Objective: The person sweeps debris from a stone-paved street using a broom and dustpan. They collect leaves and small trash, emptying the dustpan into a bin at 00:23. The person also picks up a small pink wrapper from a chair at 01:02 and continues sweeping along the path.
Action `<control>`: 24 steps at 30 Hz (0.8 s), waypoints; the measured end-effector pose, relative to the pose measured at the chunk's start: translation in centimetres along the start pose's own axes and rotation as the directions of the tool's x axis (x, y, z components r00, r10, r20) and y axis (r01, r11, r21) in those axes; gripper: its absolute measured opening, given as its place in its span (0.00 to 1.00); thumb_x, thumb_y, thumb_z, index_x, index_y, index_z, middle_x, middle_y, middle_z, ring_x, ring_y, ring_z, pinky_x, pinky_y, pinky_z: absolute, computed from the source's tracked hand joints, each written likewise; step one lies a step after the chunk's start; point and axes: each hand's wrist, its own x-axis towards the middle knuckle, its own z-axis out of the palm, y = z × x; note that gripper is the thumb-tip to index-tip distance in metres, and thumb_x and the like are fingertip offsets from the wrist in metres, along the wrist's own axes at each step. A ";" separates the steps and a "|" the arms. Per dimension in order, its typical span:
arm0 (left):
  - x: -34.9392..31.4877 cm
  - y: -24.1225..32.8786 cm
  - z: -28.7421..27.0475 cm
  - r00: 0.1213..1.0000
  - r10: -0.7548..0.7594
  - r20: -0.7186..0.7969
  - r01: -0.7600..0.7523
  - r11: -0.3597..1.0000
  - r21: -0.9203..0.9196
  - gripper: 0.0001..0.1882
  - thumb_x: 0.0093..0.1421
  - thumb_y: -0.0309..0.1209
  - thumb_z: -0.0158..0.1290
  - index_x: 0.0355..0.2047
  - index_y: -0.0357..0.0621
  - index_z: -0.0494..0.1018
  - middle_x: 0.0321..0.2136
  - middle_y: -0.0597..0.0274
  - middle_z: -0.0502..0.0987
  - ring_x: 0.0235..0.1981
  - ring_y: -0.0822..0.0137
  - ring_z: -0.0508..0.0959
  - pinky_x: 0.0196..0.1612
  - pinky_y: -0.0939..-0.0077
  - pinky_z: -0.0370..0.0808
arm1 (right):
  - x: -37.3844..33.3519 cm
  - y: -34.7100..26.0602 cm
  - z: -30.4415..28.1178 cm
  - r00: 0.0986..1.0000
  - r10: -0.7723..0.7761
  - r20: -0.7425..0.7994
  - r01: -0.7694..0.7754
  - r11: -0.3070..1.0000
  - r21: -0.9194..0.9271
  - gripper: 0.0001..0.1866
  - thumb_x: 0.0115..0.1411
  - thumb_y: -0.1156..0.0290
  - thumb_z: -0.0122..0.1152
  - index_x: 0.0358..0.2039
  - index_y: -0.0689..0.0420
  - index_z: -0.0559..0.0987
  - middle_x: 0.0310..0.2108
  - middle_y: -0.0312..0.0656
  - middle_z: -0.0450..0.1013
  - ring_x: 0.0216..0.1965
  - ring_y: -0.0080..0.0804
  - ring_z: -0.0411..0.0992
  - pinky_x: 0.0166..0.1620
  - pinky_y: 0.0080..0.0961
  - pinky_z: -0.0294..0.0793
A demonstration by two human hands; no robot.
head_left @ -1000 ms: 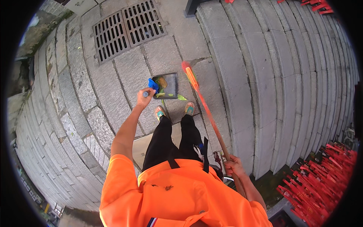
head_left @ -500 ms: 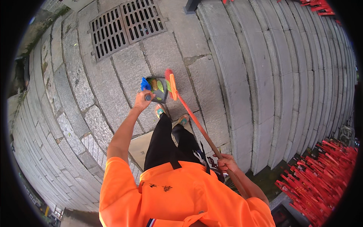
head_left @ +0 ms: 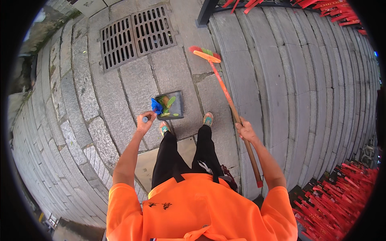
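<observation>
Your left hand (head_left: 145,123) wraps fingers round handle (head_left: 145,119) of dustpan (head_left: 178,106), leaves (head_left: 171,101) inside, just ahead of your feet (head_left: 208,119); right hand (head_left: 246,130) curls fingers round broom (head_left: 226,94); broom head (head_left: 207,56) near stone steps (head_left: 243,66).

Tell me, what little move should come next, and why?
Maybe lift the dustpan gently, keeping it level: leaves lie inside it, the left hand grips its handle, and the broom in the right hand is apart from it.
</observation>
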 end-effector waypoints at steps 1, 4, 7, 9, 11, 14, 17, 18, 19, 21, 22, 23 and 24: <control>-0.6 1.3 0.8 1.000 -0.029 -0.001 0.029 1.000 0.000 0.06 0.51 0.28 0.58 0.24 0.39 0.75 0.15 0.68 0.71 0.18 0.81 0.64 0.23 0.82 0.65 | 1.8 1.1 -1.0 1.000 0.005 0.002 -0.005 1.000 -0.007 0.10 0.58 0.71 0.47 0.37 0.64 0.69 0.15 0.34 0.63 0.11 0.21 0.61 0.14 0.21 0.61; -2.0 3.1 4.3 0.998 -0.011 -0.058 0.016 0.996 0.082 0.05 0.51 0.28 0.57 0.24 0.39 0.75 0.16 0.67 0.72 0.18 0.81 0.66 0.23 0.81 0.65 | 2.2 5.0 -3.2 0.949 0.315 0.018 -0.312 0.929 0.199 0.10 0.58 0.70 0.47 0.38 0.63 0.69 0.15 0.36 0.63 0.11 0.23 0.60 0.14 0.22 0.61; -2.6 5.0 8.3 0.995 -0.075 -0.065 0.077 0.996 0.036 0.06 0.53 0.30 0.56 0.26 0.39 0.76 0.19 0.67 0.74 0.20 0.79 0.70 0.26 0.82 0.67 | -2.9 7.4 -6.8 0.959 0.270 0.092 -0.278 0.955 0.105 0.12 0.57 0.72 0.48 0.40 0.63 0.69 0.15 0.36 0.62 0.12 0.22 0.59 0.14 0.23 0.61; -2.6 3.5 11.9 0.992 -0.091 -0.086 0.088 0.995 -0.046 0.06 0.55 0.29 0.55 0.28 0.38 0.76 0.17 0.68 0.73 0.19 0.79 0.69 0.24 0.83 0.66 | -6.1 7.0 -11.0 0.956 0.232 0.180 -0.245 0.968 0.056 0.12 0.57 0.73 0.49 0.41 0.64 0.69 0.16 0.36 0.62 0.12 0.21 0.60 0.14 0.23 0.63; -2.5 3.8 14.6 0.985 -0.135 -0.105 0.127 0.989 -0.080 0.07 0.55 0.30 0.55 0.28 0.38 0.76 0.17 0.68 0.72 0.19 0.79 0.69 0.24 0.83 0.66 | -7.7 7.9 -13.9 0.968 0.187 0.167 -0.190 0.982 0.002 0.12 0.57 0.72 0.48 0.41 0.64 0.68 0.16 0.36 0.63 0.12 0.22 0.61 0.14 0.23 0.64; -2.5 5.2 18.5 0.973 -0.183 -0.141 0.175 0.982 -0.070 0.07 0.54 0.31 0.56 0.27 0.39 0.76 0.17 0.67 0.73 0.20 0.78 0.70 0.25 0.81 0.67 | -6.1 10.5 -16.0 0.978 0.148 0.145 -0.134 0.986 -0.104 0.12 0.58 0.72 0.48 0.40 0.65 0.66 0.16 0.38 0.63 0.12 0.23 0.62 0.15 0.23 0.65; -2.3 8.6 21.8 0.969 -0.173 -0.175 0.188 0.979 0.075 0.07 0.50 0.32 0.58 0.25 0.41 0.77 0.18 0.61 0.75 0.20 0.71 0.73 0.28 0.76 0.70 | -4.0 12.7 -14.9 0.980 0.147 0.132 -0.135 0.986 -0.098 0.11 0.57 0.72 0.47 0.38 0.65 0.66 0.15 0.38 0.63 0.12 0.23 0.62 0.15 0.24 0.65; -2.2 8.6 22.7 0.976 -0.145 -0.162 0.148 0.989 0.005 0.07 0.50 0.32 0.58 0.25 0.41 0.76 0.18 0.60 0.76 0.20 0.70 0.74 0.29 0.75 0.70 | -4.5 12.9 -14.4 0.975 0.170 0.141 -0.157 0.983 -0.098 0.10 0.57 0.72 0.47 0.38 0.64 0.66 0.15 0.37 0.63 0.11 0.23 0.61 0.14 0.24 0.65; -2.2 8.6 23.3 0.977 -0.124 -0.173 0.130 0.991 0.022 0.07 0.50 0.32 0.58 0.25 0.41 0.76 0.17 0.61 0.75 0.19 0.71 0.73 0.28 0.76 0.70 | -5.1 13.1 -14.1 0.969 0.194 0.150 -0.181 0.979 -0.098 0.10 0.57 0.73 0.47 0.37 0.64 0.66 0.15 0.36 0.63 0.11 0.23 0.61 0.14 0.24 0.64; -2.2 9.4 24.6 0.975 -0.113 -0.190 0.123 0.991 0.044 0.07 0.50 0.32 0.58 0.24 0.40 0.76 0.16 0.62 0.73 0.18 0.71 0.71 0.27 0.77 0.69 | -6.7 12.5 -14.9 0.913 0.282 0.296 -0.329 0.936 0.122 0.07 0.57 0.73 0.48 0.35 0.61 0.66 0.14 0.33 0.60 0.11 0.20 0.59 0.12 0.19 0.60; -2.2 9.5 25.0 0.973 -0.119 -0.197 0.133 0.990 0.056 0.07 0.50 0.31 0.58 0.24 0.40 0.75 0.16 0.63 0.73 0.18 0.71 0.71 0.27 0.77 0.69 | -7.8 11.7 -15.4 0.877 0.306 0.371 -0.403 0.888 0.222 0.05 0.57 0.74 0.48 0.34 0.59 0.65 0.14 0.32 0.59 0.10 0.19 0.57 0.11 0.17 0.57; -1.9 9.5 25.5 0.971 -0.125 -0.205 0.139 0.989 0.058 0.08 0.50 0.31 0.58 0.24 0.40 0.75 0.15 0.63 0.73 0.18 0.71 0.70 0.27 0.77 0.68 | -9.3 10.9 -16.7 0.834 0.372 0.407 -0.508 0.806 0.305 0.06 0.57 0.74 0.49 0.35 0.58 0.66 0.13 0.31 0.58 0.09 0.18 0.56 0.11 0.16 0.55; -1.6 9.3 25.7 0.977 -0.094 -0.189 0.108 0.992 0.065 0.07 0.50 0.30 0.58 0.25 0.40 0.76 0.16 0.64 0.73 0.19 0.74 0.70 0.27 0.78 0.68 | -10.9 10.3 -17.8 0.827 0.386 0.408 -0.533 0.770 0.351 0.06 0.58 0.74 0.49 0.36 0.58 0.66 0.12 0.31 0.58 0.09 0.18 0.55 0.11 0.16 0.54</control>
